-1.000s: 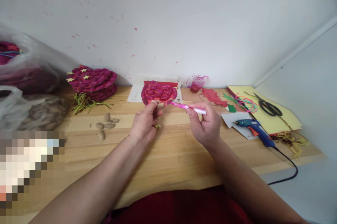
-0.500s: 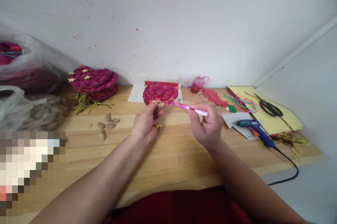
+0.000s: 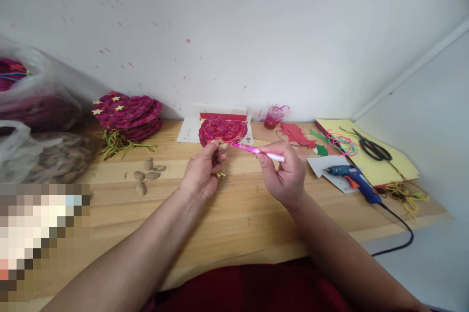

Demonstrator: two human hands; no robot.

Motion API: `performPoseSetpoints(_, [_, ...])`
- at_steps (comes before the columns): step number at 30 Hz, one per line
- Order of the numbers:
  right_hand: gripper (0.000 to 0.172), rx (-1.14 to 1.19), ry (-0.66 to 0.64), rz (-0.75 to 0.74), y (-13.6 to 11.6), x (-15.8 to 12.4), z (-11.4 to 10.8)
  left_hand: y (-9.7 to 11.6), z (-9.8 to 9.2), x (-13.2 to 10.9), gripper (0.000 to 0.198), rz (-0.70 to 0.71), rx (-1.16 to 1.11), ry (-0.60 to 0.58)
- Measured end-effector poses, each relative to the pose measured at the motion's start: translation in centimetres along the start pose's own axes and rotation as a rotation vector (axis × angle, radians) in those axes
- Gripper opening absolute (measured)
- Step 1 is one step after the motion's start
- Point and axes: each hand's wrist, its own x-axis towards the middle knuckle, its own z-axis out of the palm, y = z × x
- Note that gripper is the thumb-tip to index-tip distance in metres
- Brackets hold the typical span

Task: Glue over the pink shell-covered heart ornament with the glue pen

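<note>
In the head view, the white wall (image 3: 220, 19), flecked with pink, rises behind the back edge of the wooden table (image 3: 227, 234). Near the middle of that edge, just in front of the white paper (image 3: 187, 129), is the peanut-covered disc (image 3: 220, 129), coated mostly in deep pink. My left hand (image 3: 201, 170) is at its near rim, thumb and fingers pinching a tan peanut (image 3: 222, 147), I judge to steady the work; whether the disc rests on the table I cannot tell. Yellowish strands (image 3: 220, 175) show below my fingers.

My right hand (image 3: 281, 173) grips the white handle of a slim pink-tipped brush (image 3: 259, 152) narrowly, pen-fashion, which suits fine control. Its tip is just beside the tan peanut; contact is too small to tell.

The cup of pink liquid (image 3: 274, 117) stands at the back edge, seemingly for easy dipping. Loose peanuts (image 3: 152, 175) lie left of my left hand, handy near the clear bag (image 3: 60, 160) at the table's left side. The stack of discs (image 3: 130, 114) sits toward the back left corner, presumably out of my way. Toward the right end, the glue gun (image 3: 357, 180) lies partly over a white scrap (image 3: 315, 168), perhaps against drips.
</note>
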Motion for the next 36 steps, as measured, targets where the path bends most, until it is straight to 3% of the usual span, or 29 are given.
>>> performPoseSetpoints(6, [0.018, -0.011, 0.06, 0.014, 0.3, 0.0, -0.3, 0.1, -0.3, 0.2, 0.013, 0.001, -0.015, -0.016])
performPoseSetpoints(11, [0.017, 0.032, 0.026, 0.014, 0.2, 0.0, -0.3, 0.0, -0.1, 0.1, 0.014, -0.013, -0.007, -0.012])
performPoseSetpoints(17, [0.007, 0.074, 0.117, 0.151, 0.8, 0.3, -0.6, 0.1, 0.0, 0.1, 0.014, -0.019, 0.002, -0.028])
performPoseSetpoints(23, [0.008, 0.201, 0.069, 0.267, 1.2, 0.1, -0.4, 0.1, 0.0, 0.0, 0.013, -0.026, 0.006, -0.037])
performPoseSetpoints(27, [0.009, 0.206, 0.129, 0.277, 1.5, 0.3, -0.4, 0.1, 0.0, 0.0, 0.013, -0.03, 0.005, -0.036])
performPoseSetpoints(36, [0.008, 0.268, 0.111, 0.29, 1.5, 0.4, -0.2, 0.2, 0.0, 0.0, 0.013, -0.036, -0.002, -0.043])
